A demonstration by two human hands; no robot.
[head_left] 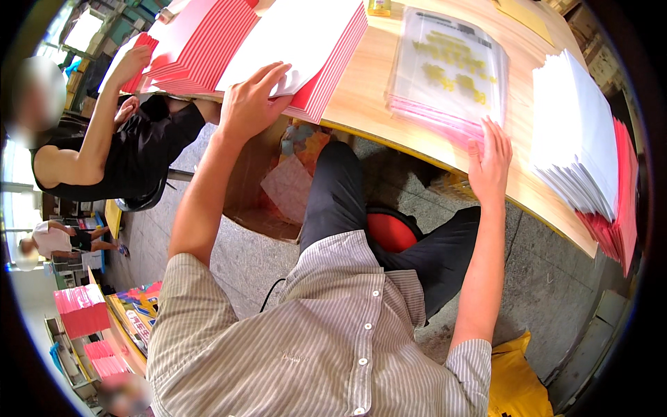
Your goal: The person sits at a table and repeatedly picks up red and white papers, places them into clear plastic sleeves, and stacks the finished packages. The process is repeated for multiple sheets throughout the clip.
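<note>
My left hand [253, 104] is at the near corner of a tall stack of white-faced, red-edged sheets or folders [292, 42]. Its fingers lie bent over the top sheet, and the thumb is by the near edge. That corner looks slightly raised, with red showing beneath it. My right hand [491, 160] rests with fingers stretched out on the near right edge of a pile of clear plastic sleeves [448, 73] with yellow print. Pinkish edges show along the pile's near side. Nothing is gripped in the right hand.
Another red-and-white stack [201, 45] stands left on the wooden table [372, 87]. White envelope-like pieces and red ones [577, 132] lean at the right. A cardboard box [260, 201] is below the table. A seated co-worker [104, 149] handles a red piece at the left.
</note>
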